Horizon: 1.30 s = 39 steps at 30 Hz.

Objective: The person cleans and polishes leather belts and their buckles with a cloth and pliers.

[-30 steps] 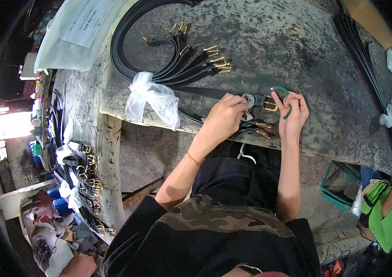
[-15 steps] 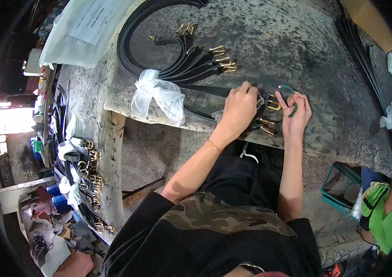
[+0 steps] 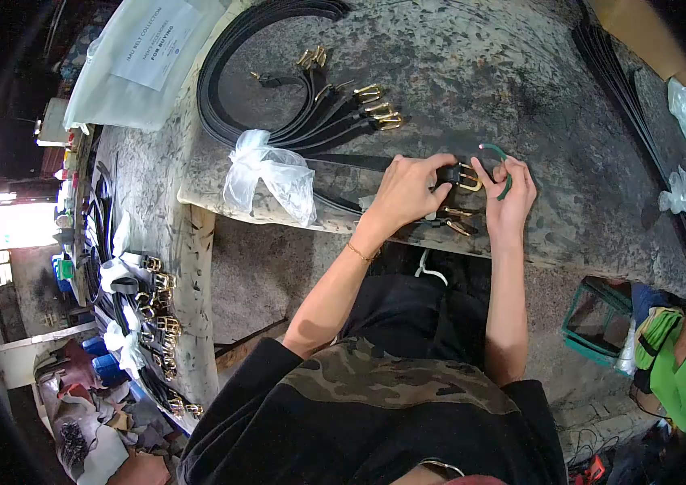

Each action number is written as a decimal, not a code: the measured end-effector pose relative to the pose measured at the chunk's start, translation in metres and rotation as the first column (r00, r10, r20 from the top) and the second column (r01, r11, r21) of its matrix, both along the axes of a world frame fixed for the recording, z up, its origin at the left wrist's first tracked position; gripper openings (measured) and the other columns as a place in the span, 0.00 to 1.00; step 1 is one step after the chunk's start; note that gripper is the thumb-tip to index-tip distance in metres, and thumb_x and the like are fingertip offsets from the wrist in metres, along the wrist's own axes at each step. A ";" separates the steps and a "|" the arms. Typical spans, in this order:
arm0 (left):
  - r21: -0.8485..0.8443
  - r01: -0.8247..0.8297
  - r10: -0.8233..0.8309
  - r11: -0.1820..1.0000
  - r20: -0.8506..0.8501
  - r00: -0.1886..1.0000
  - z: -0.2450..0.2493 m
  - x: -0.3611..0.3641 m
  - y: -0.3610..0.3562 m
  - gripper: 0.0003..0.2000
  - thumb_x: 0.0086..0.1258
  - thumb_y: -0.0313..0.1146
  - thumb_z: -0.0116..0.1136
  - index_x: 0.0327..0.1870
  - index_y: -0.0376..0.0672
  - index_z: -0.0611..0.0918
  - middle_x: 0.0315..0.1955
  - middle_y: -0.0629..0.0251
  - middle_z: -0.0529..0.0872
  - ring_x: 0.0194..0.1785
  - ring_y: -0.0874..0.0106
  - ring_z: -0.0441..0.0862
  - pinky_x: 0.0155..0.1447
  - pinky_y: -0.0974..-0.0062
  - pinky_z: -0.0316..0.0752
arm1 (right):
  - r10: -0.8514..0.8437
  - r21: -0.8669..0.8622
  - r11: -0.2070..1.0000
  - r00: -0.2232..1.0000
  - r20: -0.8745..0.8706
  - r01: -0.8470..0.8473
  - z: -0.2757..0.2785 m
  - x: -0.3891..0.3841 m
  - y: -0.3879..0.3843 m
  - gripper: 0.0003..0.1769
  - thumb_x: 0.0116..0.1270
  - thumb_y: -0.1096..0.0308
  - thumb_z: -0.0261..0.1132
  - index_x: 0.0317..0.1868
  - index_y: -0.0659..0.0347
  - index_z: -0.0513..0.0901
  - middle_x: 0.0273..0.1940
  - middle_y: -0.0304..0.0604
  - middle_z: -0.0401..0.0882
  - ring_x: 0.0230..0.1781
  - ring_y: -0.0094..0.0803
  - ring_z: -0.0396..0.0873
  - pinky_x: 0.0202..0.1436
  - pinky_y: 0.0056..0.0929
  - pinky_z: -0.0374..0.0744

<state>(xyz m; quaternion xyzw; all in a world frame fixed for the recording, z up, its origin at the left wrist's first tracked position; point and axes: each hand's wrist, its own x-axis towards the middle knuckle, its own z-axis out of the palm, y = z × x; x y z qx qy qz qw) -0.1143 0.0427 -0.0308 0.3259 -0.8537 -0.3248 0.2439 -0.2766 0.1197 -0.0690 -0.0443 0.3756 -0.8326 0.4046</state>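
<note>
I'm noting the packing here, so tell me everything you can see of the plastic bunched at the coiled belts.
The translucent whitish plastic looks thin, soft and crumpled. It is gathered into a knot-like bunch against the coiled black belts, its loose ends flaring towards the near edge of the worn grey table. Its underside is hidden. Neither the left hand nor the right hand touches it.

Bright window (image 3: pixel 27 225), grey floor (image 3: pixel 254 275)

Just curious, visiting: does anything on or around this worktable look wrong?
The worktable is blotched with dark marks, so it looks worn or stained. At the picture's lower left, scraps lie jumbled, which looks untidy.
</note>
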 end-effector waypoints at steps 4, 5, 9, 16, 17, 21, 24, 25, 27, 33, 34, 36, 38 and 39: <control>-0.115 0.043 -0.043 0.992 -0.003 0.999 -0.007 0.005 -0.001 0.11 0.59 0.30 0.71 0.41 0.38 0.88 0.28 0.58 0.85 0.32 0.54 0.84 0.39 0.61 0.78 | 0.031 -0.019 0.999 0.999 0.006 -0.031 -0.001 -0.002 0.001 0.05 0.72 0.75 0.59 0.38 0.69 0.77 0.27 0.35 0.65 0.26 0.21 0.67 0.67 0.64 0.78; -0.117 0.041 -0.042 0.992 -0.003 0.999 -0.009 0.006 -0.001 0.11 0.59 0.30 0.71 0.41 0.38 0.88 0.28 0.58 0.85 0.32 0.54 0.84 0.39 0.61 0.78 | 0.033 -0.020 0.999 0.999 0.006 -0.033 -0.001 -0.002 0.001 0.05 0.72 0.75 0.59 0.38 0.69 0.77 0.27 0.35 0.65 0.26 0.21 0.67 0.67 0.64 0.78; -0.112 0.007 -0.012 0.994 -0.044 0.999 -0.011 0.005 0.000 0.06 0.62 0.27 0.67 0.38 0.37 0.87 0.33 0.58 0.85 0.33 0.54 0.83 0.39 0.61 0.77 | 0.064 0.008 0.998 0.994 -0.085 -0.064 -0.002 -0.005 0.006 0.05 0.73 0.76 0.59 0.38 0.69 0.77 0.27 0.35 0.66 0.26 0.19 0.68 0.66 0.59 0.80; -0.091 -0.004 0.007 0.996 0.039 0.999 -0.009 0.005 0.000 0.03 0.67 0.27 0.61 0.37 0.38 0.82 0.33 0.57 0.84 0.35 0.53 0.80 0.46 0.60 0.70 | 0.153 0.252 0.968 0.777 -0.610 0.007 -0.014 0.003 0.023 0.04 0.71 0.77 0.64 0.35 0.67 0.78 0.32 0.32 0.76 0.32 0.13 0.72 0.41 0.20 0.76; -0.089 0.000 0.004 0.996 0.039 0.999 -0.009 0.004 0.000 0.03 0.67 0.27 0.61 0.37 0.38 0.82 0.33 0.57 0.84 0.35 0.53 0.80 0.46 0.60 0.70 | 0.171 0.276 0.961 0.735 -0.656 0.023 -0.013 0.006 0.023 0.04 0.70 0.76 0.65 0.35 0.66 0.79 0.31 0.30 0.76 0.31 0.13 0.71 0.35 0.17 0.71; -0.083 0.000 0.003 0.997 0.032 0.999 -0.010 0.005 -0.001 0.03 0.67 0.27 0.61 0.37 0.38 0.82 0.33 0.56 0.84 0.33 0.53 0.80 0.44 0.61 0.69 | 0.202 0.314 0.949 0.686 -0.699 0.041 -0.006 0.011 0.023 0.03 0.68 0.77 0.66 0.36 0.66 0.81 0.28 0.28 0.74 0.27 0.12 0.65 0.30 0.17 0.64; -0.089 0.005 -0.002 0.996 0.032 0.999 -0.010 0.005 -0.001 0.03 0.67 0.27 0.61 0.37 0.38 0.81 0.32 0.56 0.84 0.33 0.54 0.79 0.44 0.62 0.69 | 0.226 0.338 0.941 0.696 -0.682 0.025 -0.004 0.011 0.024 0.02 0.68 0.77 0.66 0.37 0.67 0.81 0.27 0.28 0.73 0.27 0.12 0.65 0.29 0.17 0.64; -0.094 0.005 -0.002 0.996 0.030 1.000 -0.010 0.005 -0.001 0.03 0.67 0.27 0.61 0.37 0.38 0.81 0.32 0.57 0.84 0.32 0.54 0.79 0.44 0.62 0.69 | 0.227 0.339 0.940 0.696 -0.682 0.025 -0.003 0.012 0.024 0.02 0.68 0.77 0.66 0.37 0.67 0.81 0.27 0.28 0.73 0.27 0.12 0.65 0.29 0.17 0.64; -0.095 0.005 -0.003 0.995 0.027 1.000 -0.010 0.005 0.000 0.03 0.67 0.27 0.61 0.37 0.38 0.81 0.32 0.57 0.84 0.32 0.54 0.79 0.43 0.62 0.69 | 0.244 0.363 0.931 0.681 -0.690 0.034 -0.003 0.012 0.024 0.03 0.67 0.77 0.66 0.36 0.67 0.81 0.27 0.28 0.73 0.26 0.12 0.65 0.28 0.18 0.63; -0.095 0.015 -0.010 0.995 0.054 0.998 -0.010 0.005 0.000 0.03 0.67 0.27 0.60 0.36 0.38 0.81 0.33 0.58 0.83 0.34 0.55 0.80 0.44 0.63 0.68 | 0.235 0.354 0.934 0.660 -0.713 0.050 -0.007 0.012 0.022 0.03 0.66 0.77 0.66 0.35 0.67 0.81 0.25 0.28 0.72 0.25 0.12 0.65 0.28 0.18 0.63; -0.088 0.023 -0.016 0.996 0.072 0.997 -0.009 0.005 0.000 0.02 0.68 0.27 0.60 0.36 0.38 0.81 0.33 0.59 0.83 0.37 0.56 0.80 0.45 0.63 0.68 | 0.237 0.356 0.933 0.660 -0.713 0.050 -0.008 0.012 0.022 0.03 0.66 0.77 0.66 0.35 0.67 0.81 0.25 0.28 0.72 0.25 0.12 0.65 0.28 0.18 0.63; -0.099 0.019 -0.015 0.995 0.047 0.999 -0.010 0.005 0.000 0.02 0.67 0.26 0.60 0.36 0.38 0.81 0.33 0.58 0.83 0.34 0.56 0.80 0.44 0.62 0.68 | 0.251 0.373 0.927 0.661 -0.707 0.047 -0.009 0.012 0.022 0.03 0.67 0.76 0.66 0.35 0.67 0.81 0.25 0.28 0.72 0.26 0.13 0.64 0.28 0.19 0.64; -0.112 0.016 -0.013 0.994 0.023 1.000 -0.011 0.005 0.000 0.03 0.67 0.26 0.61 0.36 0.38 0.81 0.32 0.57 0.83 0.32 0.55 0.80 0.43 0.62 0.69 | 0.259 0.383 0.922 0.653 -0.712 0.052 -0.009 0.012 0.023 0.03 0.67 0.76 0.66 0.35 0.67 0.81 0.25 0.28 0.72 0.26 0.13 0.65 0.28 0.19 0.64; -0.104 0.012 -0.010 0.995 0.023 1.000 -0.011 0.005 0.000 0.03 0.67 0.27 0.61 0.36 0.38 0.81 0.32 0.57 0.83 0.33 0.54 0.80 0.43 0.62 0.69 | 0.267 0.393 0.918 0.644 -0.717 0.056 -0.008 0.012 0.023 0.03 0.67 0.76 0.66 0.35 0.67 0.81 0.26 0.28 0.72 0.26 0.13 0.65 0.28 0.19 0.64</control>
